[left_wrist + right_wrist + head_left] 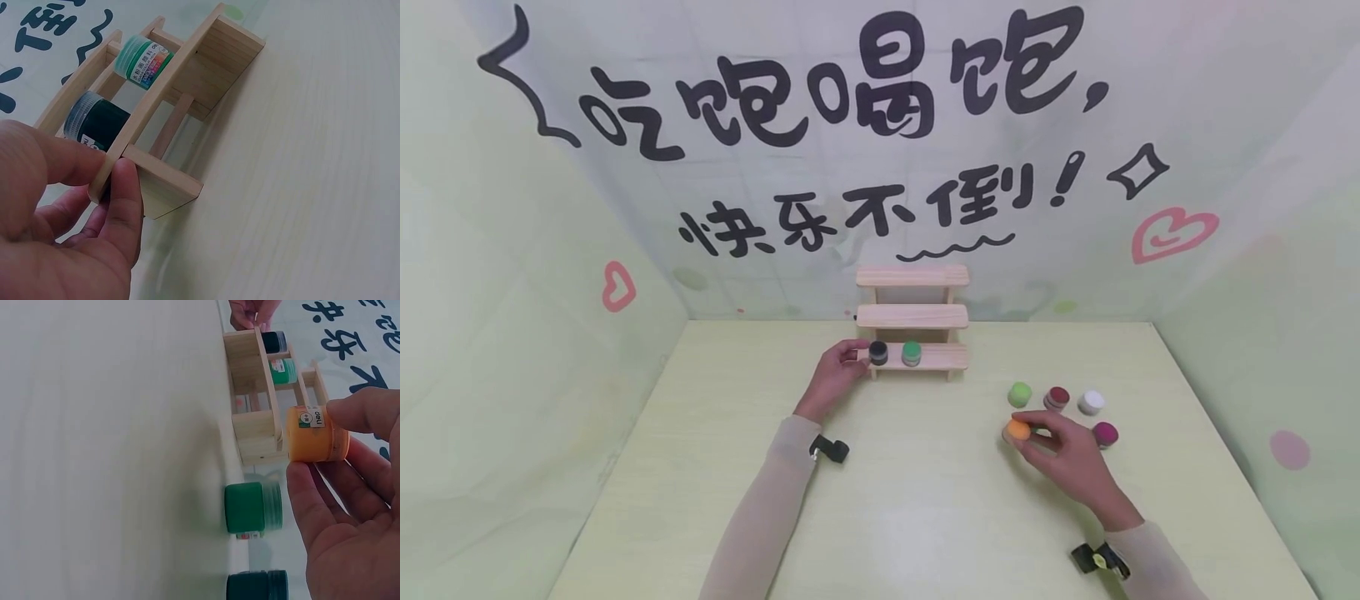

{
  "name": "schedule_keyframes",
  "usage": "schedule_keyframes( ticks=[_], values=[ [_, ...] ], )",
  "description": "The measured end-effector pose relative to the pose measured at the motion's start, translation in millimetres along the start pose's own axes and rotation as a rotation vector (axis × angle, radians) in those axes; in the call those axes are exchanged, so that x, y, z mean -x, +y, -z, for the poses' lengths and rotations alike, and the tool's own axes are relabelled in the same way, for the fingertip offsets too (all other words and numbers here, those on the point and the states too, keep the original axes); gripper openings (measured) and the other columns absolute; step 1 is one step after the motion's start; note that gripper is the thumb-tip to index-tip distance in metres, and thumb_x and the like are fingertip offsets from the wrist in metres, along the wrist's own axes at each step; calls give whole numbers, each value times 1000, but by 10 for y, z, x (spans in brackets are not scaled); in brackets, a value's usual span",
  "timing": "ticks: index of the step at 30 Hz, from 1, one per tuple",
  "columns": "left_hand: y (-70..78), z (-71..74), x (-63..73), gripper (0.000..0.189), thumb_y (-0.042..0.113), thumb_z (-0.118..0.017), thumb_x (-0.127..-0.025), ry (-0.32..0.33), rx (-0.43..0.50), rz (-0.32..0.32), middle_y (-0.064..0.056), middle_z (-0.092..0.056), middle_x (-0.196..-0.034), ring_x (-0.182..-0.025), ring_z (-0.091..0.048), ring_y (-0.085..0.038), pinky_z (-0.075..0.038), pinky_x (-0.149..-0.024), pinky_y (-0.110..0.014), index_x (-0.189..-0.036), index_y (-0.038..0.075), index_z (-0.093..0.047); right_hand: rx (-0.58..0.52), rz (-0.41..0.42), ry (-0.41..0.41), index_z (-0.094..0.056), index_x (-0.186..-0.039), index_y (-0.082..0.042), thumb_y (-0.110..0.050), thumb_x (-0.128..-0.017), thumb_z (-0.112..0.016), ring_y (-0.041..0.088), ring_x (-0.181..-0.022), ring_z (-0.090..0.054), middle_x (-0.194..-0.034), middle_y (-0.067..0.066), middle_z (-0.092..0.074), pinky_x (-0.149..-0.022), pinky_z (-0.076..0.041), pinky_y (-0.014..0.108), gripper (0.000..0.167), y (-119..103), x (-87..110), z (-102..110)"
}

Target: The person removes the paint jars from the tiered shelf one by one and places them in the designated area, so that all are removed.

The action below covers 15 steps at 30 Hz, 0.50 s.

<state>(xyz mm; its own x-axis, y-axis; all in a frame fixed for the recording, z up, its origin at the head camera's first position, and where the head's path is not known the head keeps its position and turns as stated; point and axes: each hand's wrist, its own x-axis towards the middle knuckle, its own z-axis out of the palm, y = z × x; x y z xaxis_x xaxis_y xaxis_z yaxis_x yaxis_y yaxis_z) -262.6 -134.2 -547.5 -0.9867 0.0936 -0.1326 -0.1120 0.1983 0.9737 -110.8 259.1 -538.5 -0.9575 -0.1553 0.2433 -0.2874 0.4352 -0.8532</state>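
My right hand (1071,458) pinches an orange paint jar (315,439) between thumb and fingertips, at the front left of a group of jars. With thumb and fingers, my left hand (837,375) grips the left end of the lowest step of a small wooden three-step rack (169,69). On that step stand a black-looking paint jar (877,353), close to my left fingers, and a green paint jar (912,353) to its right. In the left wrist view the dark jar (100,122) looks deep green-black.
Right of the rack stand a light green jar (1019,394), a dark red jar (1057,398), a white jar (1092,402) and a magenta jar (1105,434). My right hand partly covers another green one. Behind the rack rises a printed cloth wall (820,283).
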Motion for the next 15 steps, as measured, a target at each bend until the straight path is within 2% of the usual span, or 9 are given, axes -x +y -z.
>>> schedule_keyframes(
  ticks=[9,15],
  values=[
    [-13,-11,-22,39,11,-75,-93,-7,9,-1,-10,-69,-116,-106,-69,-22,-57,-85,-26,-131,14,-70,-11,12,-8,-72,-124,-1,2,-90,-81,-7,-111,-64,-123,18,-72,-90,-63,19,36,-14,157,75],
    [-39,-12,-22,39,11,-74,-93,-5,23,-5,-10,-66,-115,-104,-68,-21,-56,-85,-25,-131,14,-69,-32,25,-14,-72,-123,2,3,-90,-80,-5,-109,-68,-116,13,-73,-88,-64,21,34,5,245,131]
  ],
)
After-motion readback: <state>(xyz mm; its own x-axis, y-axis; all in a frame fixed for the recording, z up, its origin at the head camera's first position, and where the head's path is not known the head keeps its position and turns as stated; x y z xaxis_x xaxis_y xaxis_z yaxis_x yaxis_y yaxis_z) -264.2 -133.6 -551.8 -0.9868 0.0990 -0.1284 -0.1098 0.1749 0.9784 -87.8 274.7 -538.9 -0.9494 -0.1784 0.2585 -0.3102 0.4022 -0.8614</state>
